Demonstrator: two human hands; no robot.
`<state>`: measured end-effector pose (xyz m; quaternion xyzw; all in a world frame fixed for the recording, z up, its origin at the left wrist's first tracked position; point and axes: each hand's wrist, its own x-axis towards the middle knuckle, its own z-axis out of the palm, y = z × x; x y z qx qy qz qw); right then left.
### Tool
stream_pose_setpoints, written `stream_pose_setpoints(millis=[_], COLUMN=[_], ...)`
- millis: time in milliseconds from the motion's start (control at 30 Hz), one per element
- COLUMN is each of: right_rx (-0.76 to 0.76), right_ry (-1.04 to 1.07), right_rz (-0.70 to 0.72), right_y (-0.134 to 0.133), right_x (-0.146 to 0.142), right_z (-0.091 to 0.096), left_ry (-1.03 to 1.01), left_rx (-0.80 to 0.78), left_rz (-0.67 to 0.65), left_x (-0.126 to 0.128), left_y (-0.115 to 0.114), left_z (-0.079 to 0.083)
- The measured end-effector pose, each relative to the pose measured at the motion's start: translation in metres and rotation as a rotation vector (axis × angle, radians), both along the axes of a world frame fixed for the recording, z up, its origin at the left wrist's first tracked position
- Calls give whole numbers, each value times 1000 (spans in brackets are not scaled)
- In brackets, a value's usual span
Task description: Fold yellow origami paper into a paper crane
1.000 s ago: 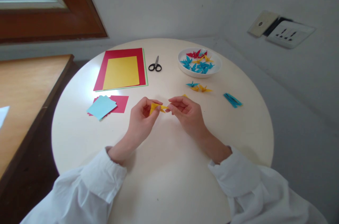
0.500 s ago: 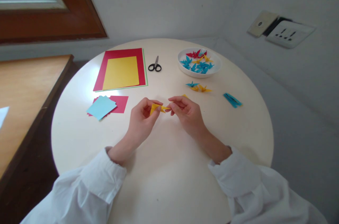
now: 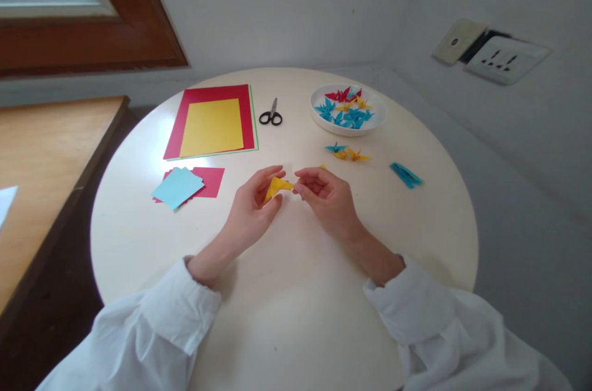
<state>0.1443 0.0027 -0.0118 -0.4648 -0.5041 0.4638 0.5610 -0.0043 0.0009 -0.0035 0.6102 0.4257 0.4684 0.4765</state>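
Note:
A yellow origami crane (image 3: 276, 187) is held over the near middle of the table. My right hand (image 3: 330, 193) pinches its narrow pointed end between thumb and forefinger. Around the crane's wide end is my left hand (image 3: 253, 197), its thumb and fingers parted; whether any finger touches the paper I cannot tell. Just behind my right hand's fingers shows a bit of yellow paper (image 3: 322, 166), mostly hidden. Farther back lie a small blue crane (image 3: 336, 147) and yellow cranes (image 3: 357, 155) in a loose group.
A white dish (image 3: 324, 126) at the back right holds several red, yellow and blue cranes. Scissors (image 3: 271, 115) lie beside large sheets, yellow paper (image 3: 213, 127) uppermost. Light blue squares (image 3: 177, 187) overlap pink paper (image 3: 210, 182) at left. Folded blue strips (image 3: 406, 175) rest at right.
My left thumb has come away from the crane and the left fingers have spread. The crane has turned, its wide part now tilted up, while my right hand keeps its pinch.

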Motion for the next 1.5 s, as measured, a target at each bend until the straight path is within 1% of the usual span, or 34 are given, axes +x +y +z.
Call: stream_pose_setpoints(millis=[133,300,433,567,1067,1167,1300,1400,1500], right_rx=[21,10,9,-29,-62,-66,-67,-58,-41], right_ry=[-44,-8,7,7,32,54,51,24,8], right_rz=[-7,34,55,57,72,68,59,37,27], right_y=[0,0,0,0,-1,0,0,1,1], right_x=[1,0,-1,-1,-1,0,3,4,4], right_z=[-1,-3,-3,-2,0,1,2,2,1], left_ry=[83,200,326,371,381,345,231,186,172], left_rx=[15,77,135,184,218,192,127,92,71], left_rz=[15,38,38,24,-37,-11,40,79,87], left_x=[-2,-3,-2,-1,0,0,-2,-2,-3], left_y=[1,2,0,-2,-5,-5,-2,0,2], left_z=[-5,-11,-11,-9,-7,-9,-10,-7,-3])
